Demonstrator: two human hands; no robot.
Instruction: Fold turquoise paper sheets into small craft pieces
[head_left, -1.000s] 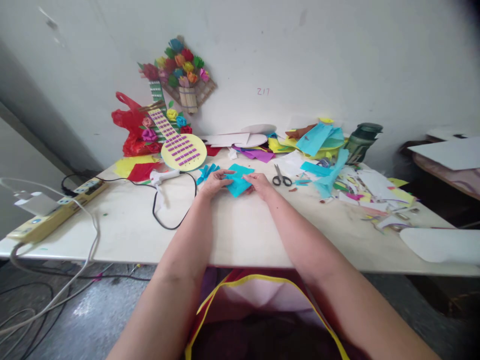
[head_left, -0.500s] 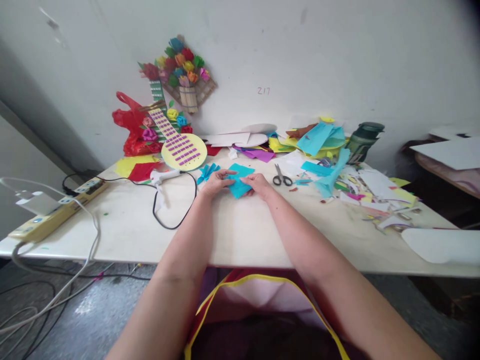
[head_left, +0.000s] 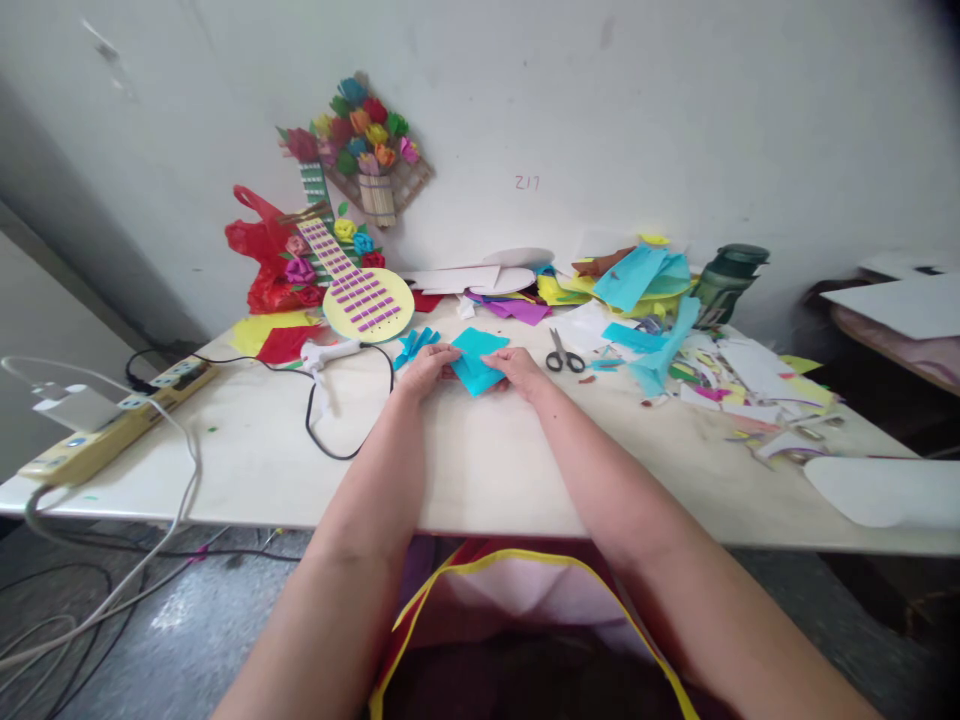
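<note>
A square of blue paper (head_left: 478, 360) is held between both hands, turned with one corner toward me. My left hand (head_left: 429, 370) pinches its left corner between thumb and fingers. At the right corner, my right hand (head_left: 517, 370) grips it the same way. Several blue paper strips (head_left: 415, 345) lie on the table just beyond my left hand. To the right of my right hand rest scissors (head_left: 562, 352) with black handles. A white glue gun (head_left: 326, 358) with a black cord lies left of my left hand.
A yellow paper banjo shape (head_left: 367, 305) with purple strips leans at the back left, near paper flowers (head_left: 367, 125). Paper scraps (head_left: 742, 375) and a dark green bottle (head_left: 731, 285) stand right. A power strip (head_left: 120, 425) lies left on the white table (head_left: 495, 470).
My left fingers have drawn back from over the paper to its left corner, so more of the blue square shows. My right hand has barely moved.
</note>
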